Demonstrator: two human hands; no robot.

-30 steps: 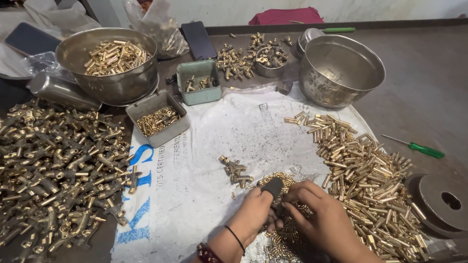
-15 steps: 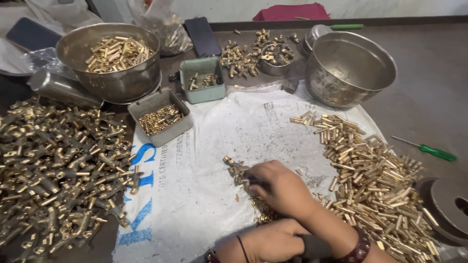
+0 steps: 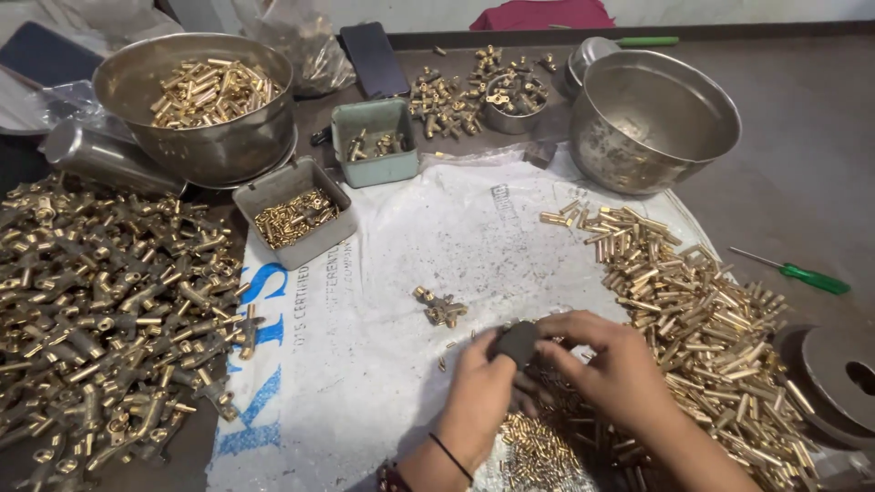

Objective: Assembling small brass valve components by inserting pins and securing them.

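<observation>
My left hand and my right hand meet low in the middle of the view, over a white printed sack spread on the table. Together they grip a small dark block-shaped tool between their fingertips. A small cluster of brass fittings lies just up and left of the hands. Beneath and below the hands lie several small brass pins. To the right spreads a big heap of short brass tubes.
A large pile of brass valve parts covers the left. Behind stand a steel bowl of brass pieces, an empty steel bowl, a grey tray, a green box, a phone, a green screwdriver and a metal disc.
My right hand, which reached left across the small brass cluster, has drawn back to the right. Both hands now meet on the dark tool again.
</observation>
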